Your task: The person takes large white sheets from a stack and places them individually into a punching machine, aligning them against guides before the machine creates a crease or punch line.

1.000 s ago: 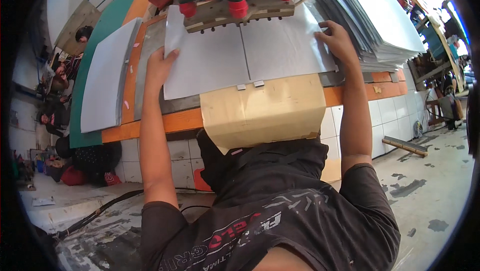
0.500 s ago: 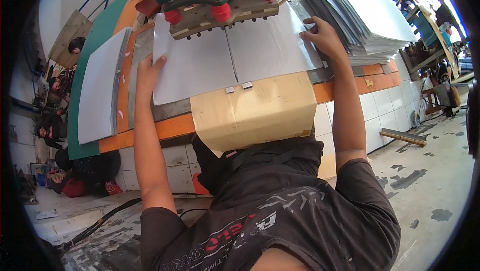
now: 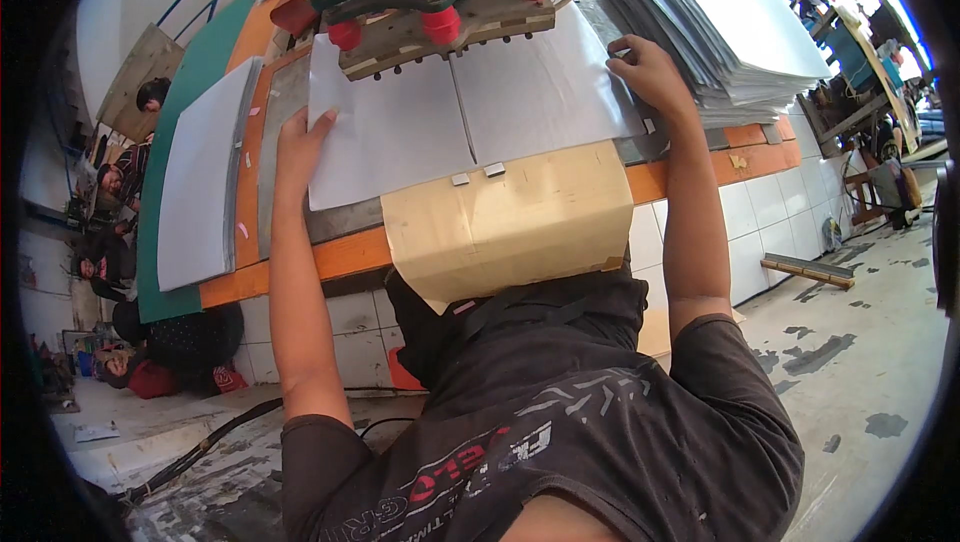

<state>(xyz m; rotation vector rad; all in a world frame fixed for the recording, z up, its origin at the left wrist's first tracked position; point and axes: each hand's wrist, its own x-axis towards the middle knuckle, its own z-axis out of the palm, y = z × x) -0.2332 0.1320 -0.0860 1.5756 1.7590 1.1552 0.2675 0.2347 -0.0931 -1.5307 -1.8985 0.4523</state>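
Note:
A wide white sheet (image 3: 390,132) lies under the press head, with a dark narrow strip (image 3: 462,107) running down its middle. My left hand (image 3: 302,150) rests at the sheet's left edge, thumb apart from the fingers and touching the margin. At the right edge is my right hand (image 3: 652,75), its index finger and thumb curved with a gap between them, holding nothing visible. Two small pale blocks, one of them a right-hand block (image 3: 495,170), sit along the sheet's near edge. From there a tan sheet (image 3: 510,222) hangs over the table's front toward my lap.
Close above the sheet hangs a press head (image 3: 450,34) with red and yellow knobs. A tall stack of sheets (image 3: 740,22) stands at right, a lower white stack (image 3: 205,172) at left on a green board (image 3: 155,272). Several people are at far left. A bar (image 3: 808,270) lies on the floor.
My right thumb has shifted slightly right, from over the white sheet to about its edge. The left hand stays at the left edge, almost unmoved.

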